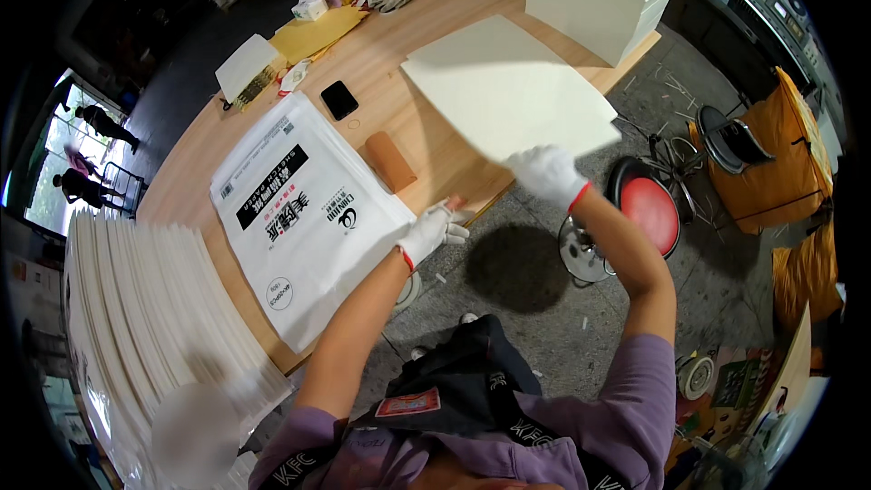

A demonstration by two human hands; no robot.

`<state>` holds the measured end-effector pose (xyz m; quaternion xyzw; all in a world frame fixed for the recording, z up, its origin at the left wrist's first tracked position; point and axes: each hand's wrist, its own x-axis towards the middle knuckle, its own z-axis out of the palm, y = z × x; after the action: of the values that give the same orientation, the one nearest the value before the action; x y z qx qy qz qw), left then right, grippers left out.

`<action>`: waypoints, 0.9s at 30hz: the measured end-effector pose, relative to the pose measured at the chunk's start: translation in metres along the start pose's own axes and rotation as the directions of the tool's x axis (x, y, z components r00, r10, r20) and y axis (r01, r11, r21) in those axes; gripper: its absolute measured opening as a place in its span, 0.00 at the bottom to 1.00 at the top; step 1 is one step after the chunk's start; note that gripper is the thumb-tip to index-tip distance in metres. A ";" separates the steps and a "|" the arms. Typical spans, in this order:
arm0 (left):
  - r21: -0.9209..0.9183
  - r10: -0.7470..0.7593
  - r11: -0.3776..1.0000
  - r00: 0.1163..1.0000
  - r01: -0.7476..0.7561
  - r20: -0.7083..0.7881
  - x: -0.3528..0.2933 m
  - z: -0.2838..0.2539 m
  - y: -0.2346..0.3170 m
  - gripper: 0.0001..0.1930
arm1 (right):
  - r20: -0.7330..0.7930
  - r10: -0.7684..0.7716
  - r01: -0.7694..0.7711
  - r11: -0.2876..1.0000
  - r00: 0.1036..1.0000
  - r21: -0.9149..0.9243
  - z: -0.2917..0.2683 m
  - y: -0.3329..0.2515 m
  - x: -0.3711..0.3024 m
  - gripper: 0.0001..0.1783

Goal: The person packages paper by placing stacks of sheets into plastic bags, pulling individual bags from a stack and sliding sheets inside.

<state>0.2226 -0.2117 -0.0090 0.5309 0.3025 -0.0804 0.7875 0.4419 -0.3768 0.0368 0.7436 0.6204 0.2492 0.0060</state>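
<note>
My right hand (547,175), in a white glove with a red cuff, is closed at the near edge of large white sheets (508,86). They lie slightly fanned, one corner reaching past the table's edge. My left hand (434,231), in a matching glove with bare fingertips, hovers by the table's near edge, its fingers stretched out and holding nothing. Beside it lies a flat stack of white printed bags (313,218) with black and red markings. Between the bags and the sheets rests a brown, block-like piece (391,161).
A black phone (339,100) lies on the wooden table (372,50). Tall white sheet stacks stand at the back right (590,0) and lower left (154,308). A red-seated stool (649,209) stands on the right, near orange sacks (767,168). People (86,186) appear far left.
</note>
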 end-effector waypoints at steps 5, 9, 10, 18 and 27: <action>-0.239 -0.061 0.971 0.959 -0.007 -0.276 0.028 -0.040 -0.025 0.24 | 0.203 -0.228 0.084 0.835 0.952 0.544 -0.126 -0.104 -0.016 0.10; 0.086 0.052 0.996 0.975 -0.034 -0.214 -0.043 -0.056 -0.011 0.15 | 0.540 0.351 -0.593 0.057 0.765 0.803 -0.044 -0.071 -0.071 0.24; 0.027 0.027 0.999 0.987 -0.023 -0.156 -0.060 -0.065 -0.007 0.15 | 0.407 0.636 -0.675 0.251 0.656 0.694 -0.029 -0.054 -0.077 0.27; 0.897 0.174 0.442 0.981 -0.003 -0.082 -0.096 0.035 0.023 0.38 | 0.646 0.331 -0.312 -0.669 0.688 0.675 0.019 -0.076 -0.075 0.31; 0.801 0.513 0.406 0.835 -0.439 0.198 -0.094 0.053 -0.059 0.31 | 0.423 0.579 -0.660 0.289 0.697 0.694 -0.041 -0.102 -0.059 0.27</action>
<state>0.1417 -0.3015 0.0109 0.9000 0.0963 0.0372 0.4235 0.3260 -0.4198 0.0184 0.8496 0.3229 -0.1131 -0.4015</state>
